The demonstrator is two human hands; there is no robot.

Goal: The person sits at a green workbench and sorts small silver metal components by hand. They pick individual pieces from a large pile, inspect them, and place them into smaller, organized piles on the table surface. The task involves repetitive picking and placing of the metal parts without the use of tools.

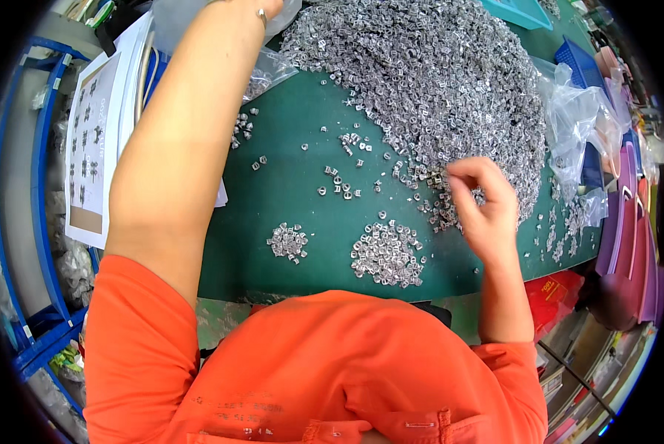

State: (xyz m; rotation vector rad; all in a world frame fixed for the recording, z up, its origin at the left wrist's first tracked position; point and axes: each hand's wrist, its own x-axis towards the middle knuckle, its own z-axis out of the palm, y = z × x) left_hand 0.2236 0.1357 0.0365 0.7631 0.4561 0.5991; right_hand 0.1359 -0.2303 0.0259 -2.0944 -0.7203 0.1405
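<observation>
I find clear pieces (494, 96) in a pile (420, 81) on the table (272, 192). The right hand (489, 206) curls at the pile's near edge; the left hand (252, 6), left of it, is mostly cropped. I cannot tell either grip's hold. Pieces appear light, stiff, slippery; pinch edges.

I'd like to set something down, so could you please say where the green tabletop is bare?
The green tabletop is mostly bare between the left forearm and the smaller pile, and between the larger pile and the right wrist. The heap of clear plastic parts crowds the far side; loose parts dot the middle.
</observation>
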